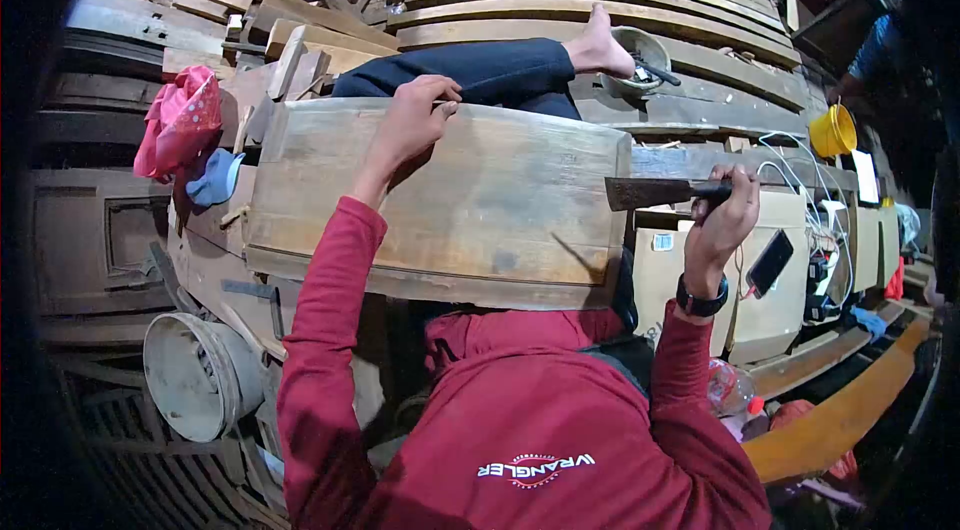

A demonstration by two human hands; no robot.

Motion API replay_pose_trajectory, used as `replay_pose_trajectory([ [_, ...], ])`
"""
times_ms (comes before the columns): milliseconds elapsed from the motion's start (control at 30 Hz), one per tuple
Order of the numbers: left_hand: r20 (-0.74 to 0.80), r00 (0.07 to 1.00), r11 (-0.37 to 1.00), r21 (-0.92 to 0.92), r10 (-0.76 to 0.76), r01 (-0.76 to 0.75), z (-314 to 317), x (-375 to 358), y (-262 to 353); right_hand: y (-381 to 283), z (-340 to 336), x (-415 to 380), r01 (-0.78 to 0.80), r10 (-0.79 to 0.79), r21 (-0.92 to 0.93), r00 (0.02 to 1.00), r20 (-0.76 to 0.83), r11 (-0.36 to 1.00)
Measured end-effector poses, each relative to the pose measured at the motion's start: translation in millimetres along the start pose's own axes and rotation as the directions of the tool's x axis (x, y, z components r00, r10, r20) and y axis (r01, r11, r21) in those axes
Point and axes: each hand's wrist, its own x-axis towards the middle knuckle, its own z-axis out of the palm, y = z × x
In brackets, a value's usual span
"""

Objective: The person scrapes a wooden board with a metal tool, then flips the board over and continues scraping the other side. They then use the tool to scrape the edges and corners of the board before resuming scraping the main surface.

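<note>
A wooden panel (480, 200) with a raised border lies across my lap. My left hand (418, 115) is at its far edge, left of the middle, with the fingers curled; what they hold, if anything, is too small to make out. My right hand (725, 215) is off the panel's right side and grips the dark handle of a knife-like tool (645, 194). The tool's broad, flat blade points left, and its tip is over the panel's right edge. A thin dark line or shadow crosses the panel's lower right.
A white bucket (190, 375) stands at the lower left, below a pink cloth bag (180, 125) and a blue cloth (214, 178). On cardboard (780, 320) at the right lies a phone (770, 263). Beyond are a yellow bucket (833, 132), a small tool bucket (640, 60) and planks (600, 20).
</note>
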Motion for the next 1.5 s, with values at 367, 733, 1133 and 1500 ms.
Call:
replay_pose_trajectory([
  [367, -0.032, 0.999, 1.0, 0.029, -0.002, 0.003, 3.1, -2.2, -4.7, 9.6, 18.4, -4.5, 0.054, -0.04, -0.087, 0.987, 0.156, 0.995],
  [733, -0.369, 0.928, 0.988, 0.153, 0.042, 0.016, 17.4, -14.4, 12.7, 16.8, 47.0, -22.5, 0.028, 0.04, -0.222, 0.954, 0.296, 0.975],
  [1133, -0.214, 0.966, 0.917, 0.338, -0.147, 0.214, 15.1, -14.0, 25.6, 34.1, 75.1, 11.2, 0.342, -0.301, -0.331, 0.938, 0.171, 0.879],
  [1500, -0.183, 0.958, 0.871, 0.403, -0.222, 0.28, 10.8, -6.5, 59.3, 54.1, 103.6, -7.5, 0.35, -0.279, -0.417, 0.934, 0.223, 0.838],
])
